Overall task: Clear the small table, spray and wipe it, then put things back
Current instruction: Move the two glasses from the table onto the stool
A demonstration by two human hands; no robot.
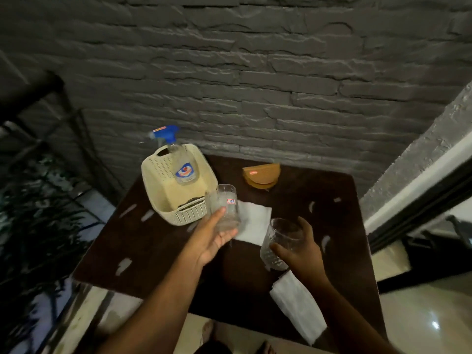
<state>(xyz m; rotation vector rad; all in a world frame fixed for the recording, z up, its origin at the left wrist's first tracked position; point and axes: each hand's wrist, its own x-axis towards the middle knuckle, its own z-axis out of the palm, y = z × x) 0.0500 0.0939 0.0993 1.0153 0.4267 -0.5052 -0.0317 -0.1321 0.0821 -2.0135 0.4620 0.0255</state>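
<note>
The small dark brown table (pixel 153 251) stands against a grey brick wall. My left hand (pixel 213 241) holds a clear glass (pixel 224 204) with a red and white sticker, raised just right of a cream plastic basket (pixel 166 185). A spray bottle (pixel 178 162) with a blue trigger leans inside the basket. My right hand (pixel 302 251) grips a second clear glass (pixel 279 241) above the table's middle. One white cloth (pixel 255 221) lies flat between the glasses. Another folded white cloth (pixel 298 307) lies near the front edge under my right forearm.
A brown wooden coaster holder (pixel 261 175) sits at the back of the table. The grey brick wall (pixel 255 85) rises behind. A black railing (pixel 63 118) and plants (pixel 33 226) are to the left. A dark door frame (pixel 421 200) and glossy floor (pixel 429 323) lie to the right.
</note>
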